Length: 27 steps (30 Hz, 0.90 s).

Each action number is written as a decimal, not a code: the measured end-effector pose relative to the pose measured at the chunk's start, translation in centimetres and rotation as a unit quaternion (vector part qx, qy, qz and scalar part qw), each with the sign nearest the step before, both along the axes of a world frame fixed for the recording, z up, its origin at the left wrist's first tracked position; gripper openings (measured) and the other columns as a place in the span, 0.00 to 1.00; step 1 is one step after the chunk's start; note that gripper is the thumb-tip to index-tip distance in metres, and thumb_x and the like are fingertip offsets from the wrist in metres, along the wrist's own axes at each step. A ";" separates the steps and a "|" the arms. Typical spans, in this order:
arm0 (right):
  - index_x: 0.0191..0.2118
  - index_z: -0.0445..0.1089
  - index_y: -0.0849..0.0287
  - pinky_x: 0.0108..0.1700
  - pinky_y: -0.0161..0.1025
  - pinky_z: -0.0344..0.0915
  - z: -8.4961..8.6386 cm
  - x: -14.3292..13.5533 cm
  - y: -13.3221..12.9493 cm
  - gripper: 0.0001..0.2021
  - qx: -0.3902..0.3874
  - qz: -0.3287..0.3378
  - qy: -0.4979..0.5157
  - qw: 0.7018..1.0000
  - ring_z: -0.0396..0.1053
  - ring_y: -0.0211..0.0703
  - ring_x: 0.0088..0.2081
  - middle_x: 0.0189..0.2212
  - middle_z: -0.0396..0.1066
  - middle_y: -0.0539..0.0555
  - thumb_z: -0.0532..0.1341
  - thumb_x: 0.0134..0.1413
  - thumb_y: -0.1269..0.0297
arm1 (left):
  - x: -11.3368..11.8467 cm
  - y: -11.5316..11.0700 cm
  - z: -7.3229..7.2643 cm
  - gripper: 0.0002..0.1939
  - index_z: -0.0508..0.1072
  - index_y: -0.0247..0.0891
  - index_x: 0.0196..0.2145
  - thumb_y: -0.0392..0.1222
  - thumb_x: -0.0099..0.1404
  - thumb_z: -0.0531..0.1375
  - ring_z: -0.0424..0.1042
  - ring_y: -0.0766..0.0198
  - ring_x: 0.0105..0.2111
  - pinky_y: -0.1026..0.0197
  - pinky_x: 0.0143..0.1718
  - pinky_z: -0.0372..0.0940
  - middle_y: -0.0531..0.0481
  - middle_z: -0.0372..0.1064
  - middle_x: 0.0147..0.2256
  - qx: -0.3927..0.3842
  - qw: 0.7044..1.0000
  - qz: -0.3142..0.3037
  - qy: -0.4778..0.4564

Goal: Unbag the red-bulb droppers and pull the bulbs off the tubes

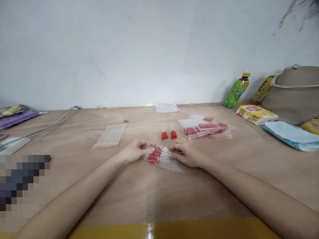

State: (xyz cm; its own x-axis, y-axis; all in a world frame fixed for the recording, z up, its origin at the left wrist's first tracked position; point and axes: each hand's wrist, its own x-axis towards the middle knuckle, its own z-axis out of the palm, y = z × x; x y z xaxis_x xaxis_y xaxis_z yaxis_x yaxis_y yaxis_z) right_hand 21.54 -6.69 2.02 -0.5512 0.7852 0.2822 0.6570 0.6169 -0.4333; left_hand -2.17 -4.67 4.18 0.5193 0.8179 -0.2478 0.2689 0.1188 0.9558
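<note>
A clear plastic bag with several red-ended pieces inside lies between my hands, its open-looking end towards the lower right. My left hand pinches the bag's left end, by the red ends. My right hand has its fingers bent around the bag's right side, at the clear sticks. Just beyond the bag, a few loose red-ended sticks rest on the table, with two more red ends beside them. Filled bags are piled to the right, and flat clear bags lie to the left.
Against the wall stand a green bottle and a beige bag, with a yellow tissue pack in front. A blue-white packet lies at right. A grey cable crosses the left side. Another flat bag is near the wall.
</note>
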 end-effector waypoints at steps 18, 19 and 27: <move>0.35 0.71 0.56 0.43 0.43 0.49 -0.6 0.0 0.2 0.08 -0.001 -0.009 0.029 1.000 0.62 0.43 0.41 0.34 0.69 0.52 0.59 0.52 0.59 | 0.4 -0.9 -0.2 0.09 0.67 0.34 0.35 0.42 0.63 0.52 0.67 0.65 0.31 0.62 0.33 0.63 0.49 0.67 0.32 0.295 0.946 -0.040 0.128; 0.35 0.71 0.56 0.42 0.43 0.50 -0.7 0.0 0.3 0.08 -0.003 -0.011 0.032 0.999 0.62 0.43 0.40 0.33 0.69 0.52 0.59 0.52 0.59 | 0.4 -0.9 -0.2 0.08 0.67 0.34 0.36 0.41 0.63 0.52 0.67 0.65 0.32 0.62 0.34 0.63 0.49 0.67 0.33 0.300 0.944 -0.046 0.130; 0.34 0.71 0.57 0.42 0.42 0.52 -0.9 0.0 0.5 0.09 0.000 -0.007 0.049 0.999 0.62 0.43 0.39 0.32 0.68 0.53 0.60 0.51 0.58 | 0.5 -0.8 -0.3 0.10 0.66 0.33 0.36 0.42 0.63 0.52 0.67 0.63 0.34 0.61 0.36 0.64 0.48 0.67 0.34 0.277 0.947 -0.110 0.116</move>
State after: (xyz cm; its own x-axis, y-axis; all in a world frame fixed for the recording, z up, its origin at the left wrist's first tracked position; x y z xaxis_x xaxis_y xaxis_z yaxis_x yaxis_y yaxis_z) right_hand 21.52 -6.21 1.11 -0.5093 0.7928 0.3349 0.6206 0.6079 -0.4952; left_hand -1.64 -5.44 3.85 0.6764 0.7341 0.0597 0.4394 -0.4672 0.7672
